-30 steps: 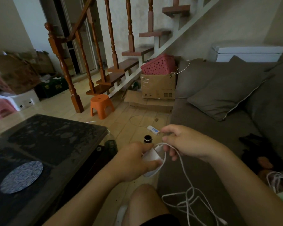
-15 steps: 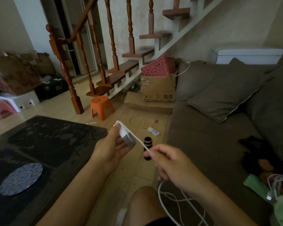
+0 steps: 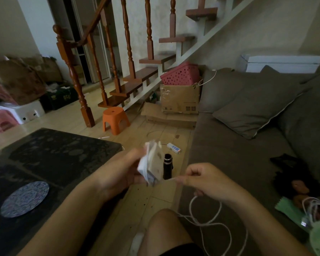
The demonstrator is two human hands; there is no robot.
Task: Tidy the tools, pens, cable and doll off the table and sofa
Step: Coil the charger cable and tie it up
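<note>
Left hand (image 3: 118, 174) grips blurred white charger block (image 3: 151, 163) above floor. Right hand (image 3: 207, 180) pinches white cable (image 3: 207, 217), slack looping onto sofa (image 3: 229, 154). Hands apart. Doll (image 3: 301, 189) lies on sofa.

home living room, sofa (image 3: 238, 163), wooden staircase (image 3: 137, 74)

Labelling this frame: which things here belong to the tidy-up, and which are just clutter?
Job:
left hand holding white charger block
right hand pinching white cable
doll on sofa
table

Lying about:
orange stool
pink basket
cardboard box
black bottle
round mat
</note>
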